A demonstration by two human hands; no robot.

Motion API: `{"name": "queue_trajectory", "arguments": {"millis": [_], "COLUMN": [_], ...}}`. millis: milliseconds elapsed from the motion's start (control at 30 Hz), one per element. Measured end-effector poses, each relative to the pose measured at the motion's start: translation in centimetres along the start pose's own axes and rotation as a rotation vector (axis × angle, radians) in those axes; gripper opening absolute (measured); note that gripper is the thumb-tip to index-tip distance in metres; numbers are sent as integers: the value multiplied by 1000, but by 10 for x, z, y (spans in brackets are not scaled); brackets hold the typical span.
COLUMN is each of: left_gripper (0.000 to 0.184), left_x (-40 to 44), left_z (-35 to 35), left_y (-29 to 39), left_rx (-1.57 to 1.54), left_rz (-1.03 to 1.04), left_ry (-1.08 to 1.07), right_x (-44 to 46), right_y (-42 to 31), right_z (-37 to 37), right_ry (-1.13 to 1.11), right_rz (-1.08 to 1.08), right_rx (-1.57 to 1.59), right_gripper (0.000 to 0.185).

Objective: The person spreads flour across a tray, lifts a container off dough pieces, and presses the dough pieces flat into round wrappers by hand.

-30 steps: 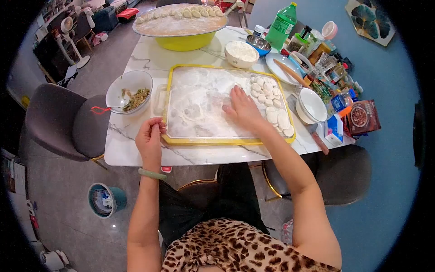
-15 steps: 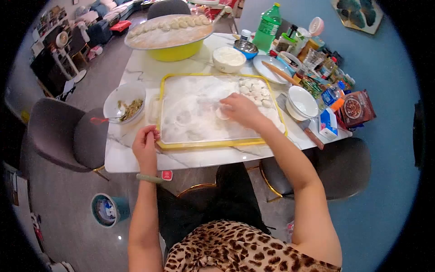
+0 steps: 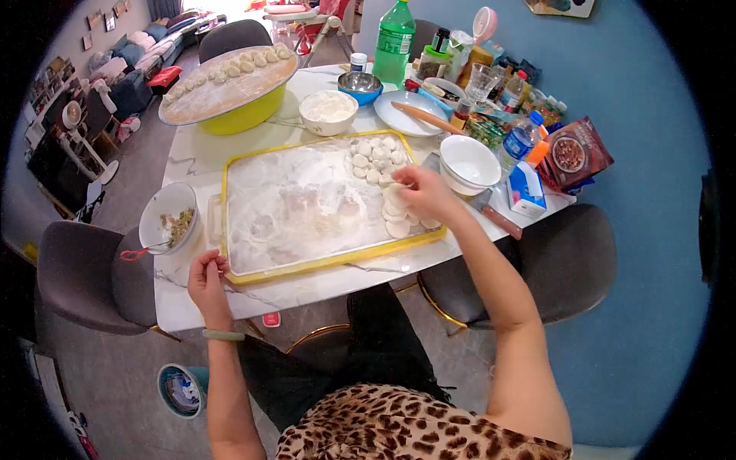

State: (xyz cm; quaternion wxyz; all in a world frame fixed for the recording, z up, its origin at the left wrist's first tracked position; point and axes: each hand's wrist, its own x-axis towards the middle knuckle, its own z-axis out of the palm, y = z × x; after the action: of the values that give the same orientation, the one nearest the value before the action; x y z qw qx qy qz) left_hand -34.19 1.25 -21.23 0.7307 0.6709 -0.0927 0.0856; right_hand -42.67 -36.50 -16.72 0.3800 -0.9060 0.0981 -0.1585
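A floured board (image 3: pixel 287 207) with a yellow rim lies on the table in front of me. My right hand (image 3: pixel 423 193) is over its right side, fingers closed at the edge of a round dough wrapper (image 3: pixel 393 201). Flat dough wrappers (image 3: pixel 397 228) overlap just below that hand, partly covered by it. Small dough pieces (image 3: pixel 374 156) cluster at the board's upper right. My left hand (image 3: pixel 208 277) rests by the lower left corner, its fingers curled together with nothing visible in them.
A bowl of filling (image 3: pixel 170 218) with a red-handled spoon stands on the left. Dumplings line a round tray (image 3: pixel 226 77) on a yellow-green basin (image 3: pixel 245 115). Behind the board are a flour bowl (image 3: pixel 328 113) and a rolling pin (image 3: pixel 429 117). A white bowl (image 3: pixel 469 163) and knife (image 3: pixel 502 222) lie right.
My right hand has moved from the middle of the board to the wrappers on its right side. The wrapper under it has left the middle. The view has shifted right; my left hand stays by the corner.
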Motion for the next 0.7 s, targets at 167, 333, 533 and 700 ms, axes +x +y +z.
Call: {"name": "queue_trajectory", "arguments": {"millis": [167,333,533,700], "left_gripper": [14,14,14,15], "left_x": [0,0,2,4], "left_z": [1,0,-3,-1], "left_y": [2,2,-4,-6], "left_rx": [-16,-27,-6,-41], "left_rz": [0,-16,-8,-17], "left_ry": [-1,-8,14,9], "right_x": [14,35,42,57], "right_y": [17,12,2,-6], "right_z": [-27,-16,-8,11], "right_ry": [46,-81,-104,-65], "right_rz": [44,128,162,19], "right_rx": [-278,-484,-518,-242], "right_gripper": [23,24,27,25]}}
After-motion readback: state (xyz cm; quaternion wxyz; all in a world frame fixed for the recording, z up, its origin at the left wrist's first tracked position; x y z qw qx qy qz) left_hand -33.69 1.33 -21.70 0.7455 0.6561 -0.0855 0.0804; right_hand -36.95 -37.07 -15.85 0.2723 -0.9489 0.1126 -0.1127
